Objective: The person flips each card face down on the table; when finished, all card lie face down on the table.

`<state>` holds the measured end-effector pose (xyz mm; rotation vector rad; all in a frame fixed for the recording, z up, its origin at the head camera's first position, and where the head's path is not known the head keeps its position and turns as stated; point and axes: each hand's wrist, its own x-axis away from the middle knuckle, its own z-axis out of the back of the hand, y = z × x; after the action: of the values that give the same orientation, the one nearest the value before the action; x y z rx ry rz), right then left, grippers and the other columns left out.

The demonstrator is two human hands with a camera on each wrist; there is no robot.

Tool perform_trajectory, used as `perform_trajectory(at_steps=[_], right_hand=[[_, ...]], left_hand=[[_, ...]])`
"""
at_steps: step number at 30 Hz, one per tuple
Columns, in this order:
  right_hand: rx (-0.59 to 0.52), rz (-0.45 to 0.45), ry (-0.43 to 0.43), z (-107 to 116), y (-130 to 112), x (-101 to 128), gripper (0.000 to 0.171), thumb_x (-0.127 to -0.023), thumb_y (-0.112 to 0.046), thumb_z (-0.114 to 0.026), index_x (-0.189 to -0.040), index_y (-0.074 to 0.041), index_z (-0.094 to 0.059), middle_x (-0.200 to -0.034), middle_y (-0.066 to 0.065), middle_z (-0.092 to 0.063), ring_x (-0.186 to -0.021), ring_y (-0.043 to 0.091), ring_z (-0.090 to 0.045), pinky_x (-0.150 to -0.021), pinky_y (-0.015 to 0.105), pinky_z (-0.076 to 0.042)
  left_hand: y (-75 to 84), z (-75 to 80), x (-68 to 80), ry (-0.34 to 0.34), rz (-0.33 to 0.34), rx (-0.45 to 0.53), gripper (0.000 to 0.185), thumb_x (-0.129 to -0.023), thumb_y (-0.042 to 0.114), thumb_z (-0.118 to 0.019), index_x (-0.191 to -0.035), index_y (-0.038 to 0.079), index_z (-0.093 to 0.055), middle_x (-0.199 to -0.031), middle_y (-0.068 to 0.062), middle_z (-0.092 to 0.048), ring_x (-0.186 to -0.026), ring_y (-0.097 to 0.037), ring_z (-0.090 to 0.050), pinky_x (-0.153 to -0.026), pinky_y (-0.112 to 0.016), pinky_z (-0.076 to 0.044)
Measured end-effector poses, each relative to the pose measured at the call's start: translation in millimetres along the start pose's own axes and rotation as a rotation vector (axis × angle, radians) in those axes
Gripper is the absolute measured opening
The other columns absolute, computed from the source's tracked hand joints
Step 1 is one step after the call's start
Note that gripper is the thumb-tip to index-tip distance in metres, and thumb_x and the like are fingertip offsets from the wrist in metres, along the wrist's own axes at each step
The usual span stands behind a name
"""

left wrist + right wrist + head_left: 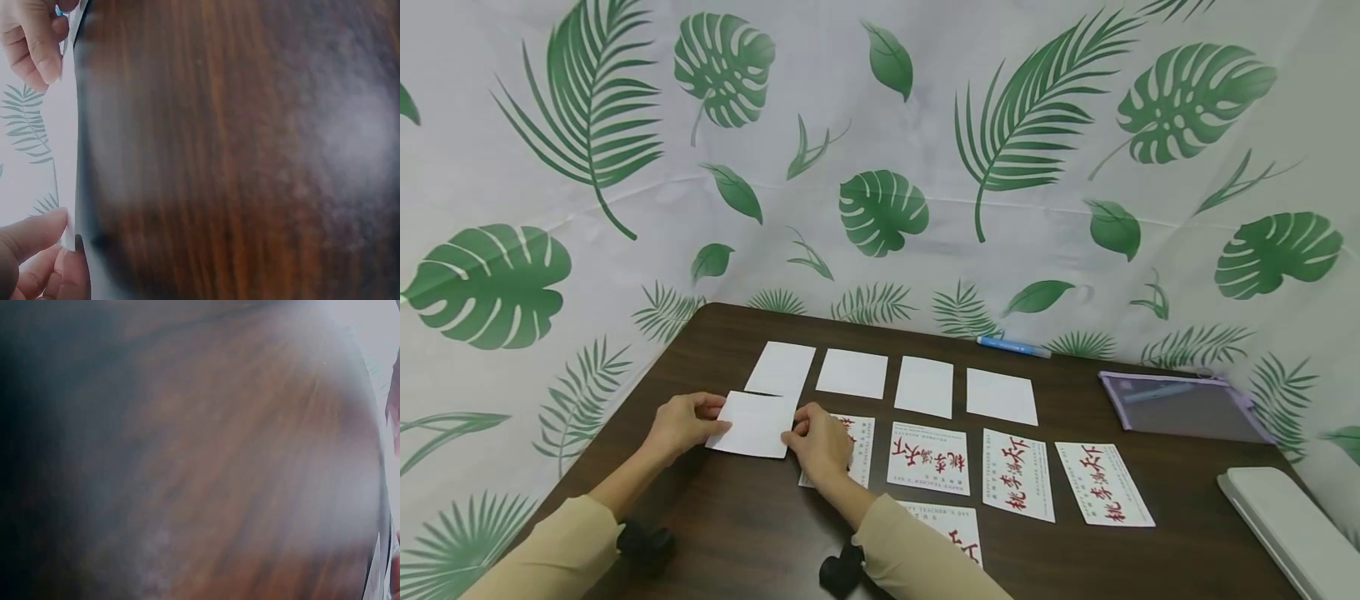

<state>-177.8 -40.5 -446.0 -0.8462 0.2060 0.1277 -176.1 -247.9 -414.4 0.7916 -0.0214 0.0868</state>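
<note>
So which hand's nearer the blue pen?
Right. In the head view, the right hand is below and left of the blue pen; the left hand is farther left, across the held card.

On the brown table (1060, 567), four blank cards (852, 373) and a pen (1013, 347) are laid near the far edge, five printed cards (928, 458) nearer the front edge, a pouch (1183, 408) and a white case (1292, 525) by the right edge.

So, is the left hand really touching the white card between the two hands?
Touching. The head view shows the left hand pinching the white card by its left edge, thumb on top.
</note>
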Motion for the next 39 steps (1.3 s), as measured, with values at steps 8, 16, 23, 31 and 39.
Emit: perform_trajectory(at_steps=[8, 16, 23, 31, 39], right_hand=[[0.143, 0.005, -0.052, 0, 0, 1, 0.027, -0.066, -0.029, -0.083, -0.081, -0.019, -0.063, -0.068, -0.01, -0.051, -0.064, 0.006, -0.047, -0.055, 0.024, -0.033], [0.187, 0.025, -0.057, 3, 0, 0, 0.031, -0.068, -0.031, -0.082, -0.085, -0.018, -0.06, -0.072, -0.007, -0.051, -0.067, 0.01, -0.049, -0.055, 0.026, -0.033], [0.027, 0.043, -0.051, 31, 13, -15, 0.024, -0.075, -0.023, -0.078, -0.091, -0.011, -0.064, -0.068, -0.005, -0.053, -0.058, 0.005, -0.043, -0.051, 0.02, -0.034], [-0.053, -0.057, -0.137, 76, 50, -28, 0.019, -0.077, -0.008, -0.074, -0.092, -0.001, -0.065, -0.069, 0.001, -0.053, -0.061, 0.011, -0.044, -0.058, 0.024, -0.037], [0.068, 0.006, -0.201, 87, 63, -24, 0.025, -0.074, -0.008, -0.078, -0.092, 0.0, -0.063, -0.076, 0.006, -0.055, -0.068, 0.014, -0.045, -0.063, 0.027, -0.038]], left_hand=[[-1.2, -1.7, 0.1, -0.011, -0.013, -0.073, 0.04, -0.076, 0.01, -0.076, -0.109, -0.008, -0.062, -0.095, -0.021, -0.067, -0.077, -0.023, -0.061, -0.062, -0.032, -0.053], [2.9, -1.4, -2.9, -0.012, -0.031, -0.174, 0.038, -0.074, 0.014, -0.077, -0.104, -0.005, -0.064, -0.089, -0.015, -0.067, -0.078, -0.025, -0.059, -0.064, -0.034, -0.044], [8.8, -2.6, -7.8, -0.019, -0.028, -0.204, 0.04, -0.075, 0.016, -0.076, -0.105, -0.005, -0.061, -0.089, -0.015, -0.065, -0.08, -0.027, -0.059, -0.071, -0.044, -0.045], [47.6, -34.8, -13.0, -0.13, -0.278, -0.048, 0.044, -0.074, 0.013, -0.078, -0.11, -0.005, -0.061, -0.093, -0.015, -0.065, -0.08, -0.025, -0.066, -0.063, -0.033, -0.051], [77.0, -71.6, -19.0, -0.243, -0.343, -0.083, 0.051, -0.067, 0.007, -0.083, -0.112, -0.004, -0.062, -0.085, -0.007, -0.061, -0.071, -0.013, -0.056, -0.062, -0.026, -0.048]])
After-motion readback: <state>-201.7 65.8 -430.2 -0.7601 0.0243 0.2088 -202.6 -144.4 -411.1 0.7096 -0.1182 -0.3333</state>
